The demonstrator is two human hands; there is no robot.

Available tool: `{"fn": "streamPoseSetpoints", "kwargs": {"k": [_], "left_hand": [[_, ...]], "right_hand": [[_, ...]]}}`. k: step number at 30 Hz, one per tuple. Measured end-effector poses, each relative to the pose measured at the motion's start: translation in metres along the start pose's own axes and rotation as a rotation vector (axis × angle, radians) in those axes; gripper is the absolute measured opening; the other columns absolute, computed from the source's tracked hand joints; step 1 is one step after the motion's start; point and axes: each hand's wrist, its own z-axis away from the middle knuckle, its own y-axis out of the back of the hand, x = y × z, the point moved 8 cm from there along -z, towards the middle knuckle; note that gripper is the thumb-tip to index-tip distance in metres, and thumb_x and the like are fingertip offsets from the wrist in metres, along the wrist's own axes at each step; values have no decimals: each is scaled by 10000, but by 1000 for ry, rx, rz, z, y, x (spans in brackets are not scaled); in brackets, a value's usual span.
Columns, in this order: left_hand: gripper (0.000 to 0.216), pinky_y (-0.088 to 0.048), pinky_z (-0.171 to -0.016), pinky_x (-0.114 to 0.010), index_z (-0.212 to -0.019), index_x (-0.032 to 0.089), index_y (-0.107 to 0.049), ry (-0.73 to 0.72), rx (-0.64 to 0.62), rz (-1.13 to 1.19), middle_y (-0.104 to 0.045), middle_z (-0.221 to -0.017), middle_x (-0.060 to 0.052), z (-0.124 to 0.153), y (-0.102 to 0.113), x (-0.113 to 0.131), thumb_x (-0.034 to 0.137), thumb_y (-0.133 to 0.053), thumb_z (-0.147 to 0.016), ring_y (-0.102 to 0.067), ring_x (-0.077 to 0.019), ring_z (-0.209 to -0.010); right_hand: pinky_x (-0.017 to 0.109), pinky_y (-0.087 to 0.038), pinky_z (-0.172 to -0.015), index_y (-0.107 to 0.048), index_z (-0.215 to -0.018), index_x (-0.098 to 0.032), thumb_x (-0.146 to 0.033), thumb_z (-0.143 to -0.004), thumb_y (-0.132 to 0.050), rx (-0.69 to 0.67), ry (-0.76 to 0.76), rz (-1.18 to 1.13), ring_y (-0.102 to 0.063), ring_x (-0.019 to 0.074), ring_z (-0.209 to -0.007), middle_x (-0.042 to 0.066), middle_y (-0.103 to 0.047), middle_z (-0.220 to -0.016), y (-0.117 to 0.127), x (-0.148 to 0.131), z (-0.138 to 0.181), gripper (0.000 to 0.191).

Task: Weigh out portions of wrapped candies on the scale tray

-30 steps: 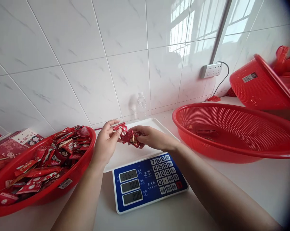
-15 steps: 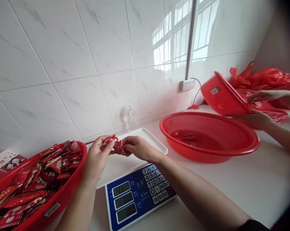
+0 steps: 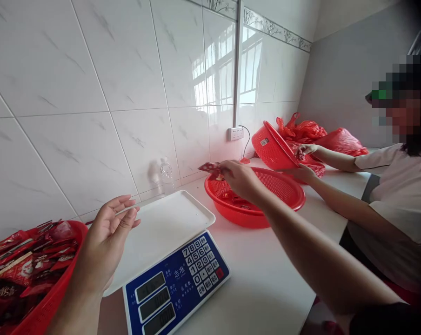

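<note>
My right hand (image 3: 241,179) is closed on red candy packets (image 3: 210,168), blurred a little, above the left side of a wide red plastic basket (image 3: 255,218). A few red packets (image 3: 236,200) lie in the bottom of that basket. Over the left part of the scale's white tray (image 3: 175,218), my left hand (image 3: 112,223) is open, palm turned inward, fingers apart and holding nothing. Below the tray sits the scale's blue panel (image 3: 177,284) with displays and number keys. At the lower left stands a red basket (image 3: 81,232) heaped with red packets (image 3: 25,265).
A co-worker (image 3: 398,195) on the right tilts another red basket (image 3: 273,146), one hand near its rim. Red plastic bags (image 3: 308,132) lie behind. A clear bottle (image 3: 166,172) stands against the tiled wall, and a socket strip (image 3: 236,134) hangs there.
My right hand has moved from beside my left hand to over the wide basket, carrying the packets. My left hand has let go and opened. The view has swung right, showing the co-worker.
</note>
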Motion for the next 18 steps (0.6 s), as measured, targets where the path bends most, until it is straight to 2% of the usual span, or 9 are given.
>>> {"fn": "streamPoseSetpoints", "kwargs": {"k": [2, 5, 7, 10, 14, 18], "left_hand": [[372, -523, -842, -365, -1060, 275, -563, 1, -24, -16, -569, -1173, -27, 2, -3, 2, 492, -620, -763, -534, -226, -1117], [373, -505, -883, -404, -1070, 284, -561, 13, -48, -48, -553, -1224, -26, 4, -5, 2, 501, -607, -770, -529, -236, -1132], [384, -489, -906, -433, -1084, 287, -555, 26, -59, -64, -546, -1247, -29, 5, -6, 1, 511, -597, -774, -530, -245, -1133], [408, -470, -925, -464, -1114, 291, -542, 42, -85, -88, -537, -1264, -38, 6, -7, -1, 522, -582, -780, -537, -258, -1128], [430, -464, -926, -468, -1135, 282, -528, 39, -121, -120, -521, -1287, -56, 7, -10, -2, 527, -572, -784, -523, -271, -1147], [430, -441, -949, -461, -1144, 273, -522, 17, -163, -164, -515, -1293, -69, 7, -15, -3, 518, -562, -793, -507, -269, -1166]], "right_hand": [[322, -434, -843, -640, -1067, -138, -147, -854, -389, -86, -57, 145, -587, 220, -977, 114, -632, -1108, 7, 29, 3, 329], [399, -392, -948, -518, -1285, -152, -316, -904, -385, -340, -161, 283, -488, 280, -1179, 129, -516, -1318, 1, 63, 20, 436], [423, -350, -999, -405, -1383, -164, -426, -904, -382, -509, -156, 305, -396, 291, -1270, 117, -424, -1408, -9, 68, 37, 546], [394, -358, -1001, -380, -1401, -176, -461, -909, -357, -659, -95, 280, -424, 270, -1254, 92, -456, -1389, -25, 60, 64, 569], [405, -463, -823, -375, -1407, -198, -447, -925, -317, -664, -121, 357, -582, 305, -1058, 114, -586, -1249, -36, 58, 87, 545], [350, -473, -649, -448, -1350, -259, -339, -910, -374, -592, -37, 508, -638, 299, -919, 103, -658, -1126, -39, 60, 92, 454]]}}
